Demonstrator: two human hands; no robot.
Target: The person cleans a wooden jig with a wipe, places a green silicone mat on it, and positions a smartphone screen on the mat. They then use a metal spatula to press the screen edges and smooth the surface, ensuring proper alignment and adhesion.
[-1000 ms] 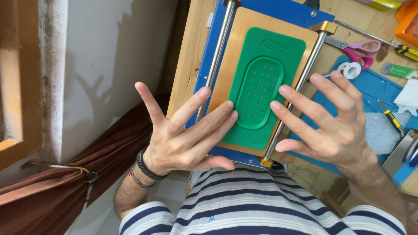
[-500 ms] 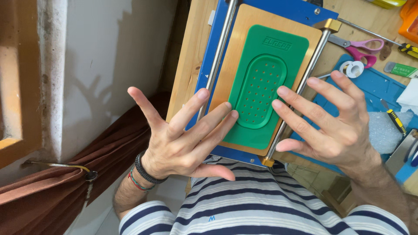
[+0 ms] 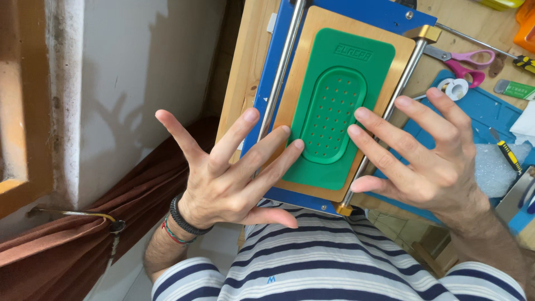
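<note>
Both hands hover with fingers spread wide and empty above the near end of a green mat (image 3: 337,106). The left hand (image 3: 231,187) has its fingertips over the mat's near left corner; the right hand (image 3: 429,164) reaches over the right steel rod (image 3: 390,106). The mat lies flat on a tan plate (image 3: 312,28) in a blue frame (image 3: 379,11) on the bench (image 3: 245,67). Nothing is gripped or laid on the mat yet. Scissors (image 3: 462,58) lie at far right.
</note>
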